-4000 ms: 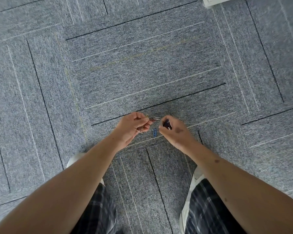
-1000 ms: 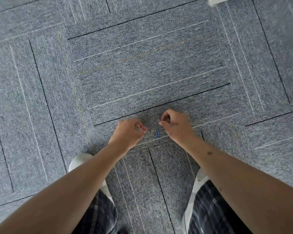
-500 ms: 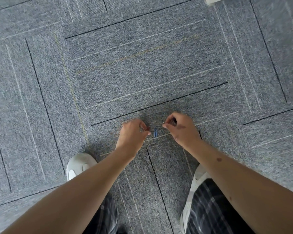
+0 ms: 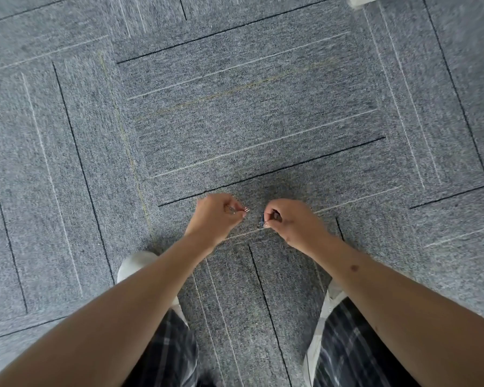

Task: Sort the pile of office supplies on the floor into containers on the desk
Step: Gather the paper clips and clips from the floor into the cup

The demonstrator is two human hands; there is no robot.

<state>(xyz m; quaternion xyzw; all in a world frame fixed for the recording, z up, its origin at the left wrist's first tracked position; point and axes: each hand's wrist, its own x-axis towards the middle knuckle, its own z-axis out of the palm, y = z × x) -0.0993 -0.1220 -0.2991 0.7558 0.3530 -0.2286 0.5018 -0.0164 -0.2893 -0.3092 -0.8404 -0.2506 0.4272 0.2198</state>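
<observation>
The left hand (image 4: 215, 216) is curled round a few metal clips (image 4: 239, 210), their ends poking out toward 3 o'clock. Just beside it, not touching, the right hand (image 4: 291, 222) pinches a blue paper clip (image 4: 261, 220) between thumb and forefinger, low over the grey carpet (image 4: 249, 121); whether the clip still touches the carpet cannot be told. A white shoe (image 4: 136, 263) sits at 7 o'clock from the left hand, with plaid trousers (image 4: 168, 344) below it.
</observation>
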